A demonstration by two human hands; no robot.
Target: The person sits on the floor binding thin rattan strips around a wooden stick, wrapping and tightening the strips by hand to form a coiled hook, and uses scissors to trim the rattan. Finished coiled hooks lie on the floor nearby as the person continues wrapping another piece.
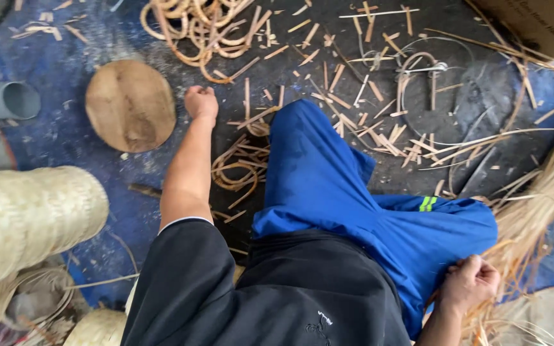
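Observation:
I am seated on the floor in blue trousers and a black shirt. My left hand (201, 102) reaches forward with its fingers curled into a fist, knuckles on the dark floor beside a round wooden disc (131, 105); whether it holds anything cannot be told. Just behind that arm lies a small tangle of bent cane loops (242, 168). My right hand (470, 282) is at the lower right by my thigh, fingers closed around thin pale straw strands (533, 211) that fan out to the right.
A pile of cane rings (197, 29) lies at the top. Cut cane scraps (379, 131) litter the floor. Woven baskets (30, 214) stand at left, a grey pipe (4, 100) beyond them. A wire loop (418, 70) and a cardboard box (537, 22) sit at upper right.

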